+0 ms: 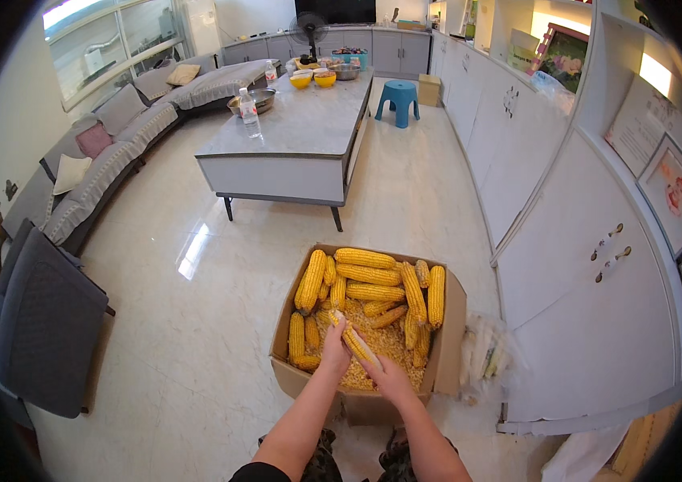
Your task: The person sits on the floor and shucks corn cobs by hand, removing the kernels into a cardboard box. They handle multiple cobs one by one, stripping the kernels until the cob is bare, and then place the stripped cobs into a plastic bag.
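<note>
Both my hands grip one partly shelled corn cob (357, 344), with yellow kernels along one side and pale bare cob along the other. My left hand (336, 348) is on its upper end, and my right hand (390, 379) holds the lower end. The cob is tilted over an open cardboard box (449, 340). Loose corn kernels (386, 340) cover the box's middle and near part. Several whole dried ears of corn (371, 275) lie along the far side, with others against the left and right walls. My fingertips are partly hidden by the cob.
A clear plastic bag (488, 358) with pale bare cobs lies right of the box, near white cabinets (576, 271). Ahead is a low table (316, 129) bearing a water bottle (250, 114) and bowls. A blue plastic stool (399, 99) stands behind; a grey chair (48, 325) is at left.
</note>
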Available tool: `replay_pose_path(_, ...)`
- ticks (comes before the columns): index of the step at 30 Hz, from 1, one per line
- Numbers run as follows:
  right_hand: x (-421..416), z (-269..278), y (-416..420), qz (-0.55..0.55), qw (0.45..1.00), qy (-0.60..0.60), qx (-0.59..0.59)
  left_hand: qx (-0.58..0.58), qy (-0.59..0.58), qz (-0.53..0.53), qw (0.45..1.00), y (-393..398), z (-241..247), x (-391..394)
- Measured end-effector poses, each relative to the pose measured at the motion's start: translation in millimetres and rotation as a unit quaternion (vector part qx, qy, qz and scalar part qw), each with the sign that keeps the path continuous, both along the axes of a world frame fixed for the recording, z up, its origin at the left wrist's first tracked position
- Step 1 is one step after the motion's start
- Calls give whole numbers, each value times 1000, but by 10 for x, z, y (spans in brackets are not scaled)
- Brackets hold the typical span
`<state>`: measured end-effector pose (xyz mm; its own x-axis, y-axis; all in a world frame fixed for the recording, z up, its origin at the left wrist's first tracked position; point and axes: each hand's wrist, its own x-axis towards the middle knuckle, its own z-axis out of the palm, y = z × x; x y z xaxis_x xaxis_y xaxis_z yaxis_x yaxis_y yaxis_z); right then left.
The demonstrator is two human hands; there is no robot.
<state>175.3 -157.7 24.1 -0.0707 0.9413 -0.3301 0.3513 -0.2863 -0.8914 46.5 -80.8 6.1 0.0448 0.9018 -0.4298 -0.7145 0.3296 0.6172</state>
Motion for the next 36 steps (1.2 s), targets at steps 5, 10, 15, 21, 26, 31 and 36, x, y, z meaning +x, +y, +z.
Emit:
replay_pose_path(5,-79,11,-18,-4,1000,-3,-11,6,49,-1,999,-77,-114,-13)
replay_pose_path(10,-156,157,-65,10,997,-81,16,17,147,-31,988,-56,-238,-66)
replay_pose_path(15,-105,36,-25,-21,1000,-9,16,-16,6,-25,1000,-163,34,-15)
replay_pose_path(21,-167,56,-45,-11,1000,-13,-4,-10,100,-2,995,-220,-85,-19)
replay_pose_path(26,-197,96,-69,-8,994,-101,49,-8,141,6,990,-200,-158,43)
replay_pose_path(31,-130,0,13,-45,997,-50,37,-51,-34,26,998,-111,54,109)
replay_pose_path(36,-165,211,-21,-4,986,-134,95,-28,65,-20,997,-110,-88,20)
